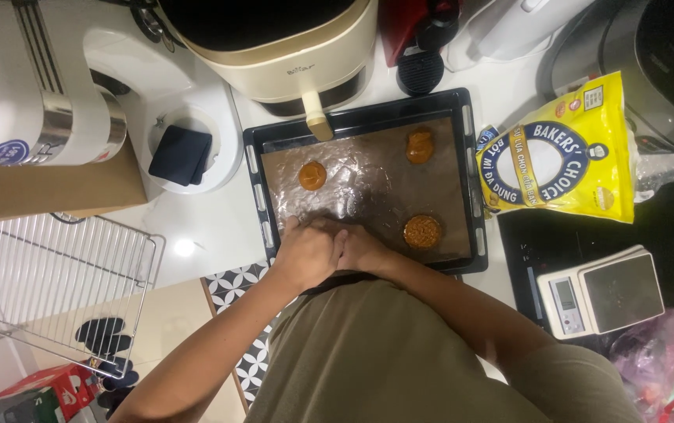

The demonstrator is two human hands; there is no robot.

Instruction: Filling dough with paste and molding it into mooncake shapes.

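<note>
Left hand and right hand pressed together at near edge of tray — three cakes beyond, right one nearest — grip unclear.

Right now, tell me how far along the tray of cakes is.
Done: three round brown cakes sit on the foil-lined baking tray, one at the far left, one at the far right, one at the near right. In hand: the left hand and right hand press together at the tray's near edge; what they hold is hidden. Left: most of the foil is bare.
</note>
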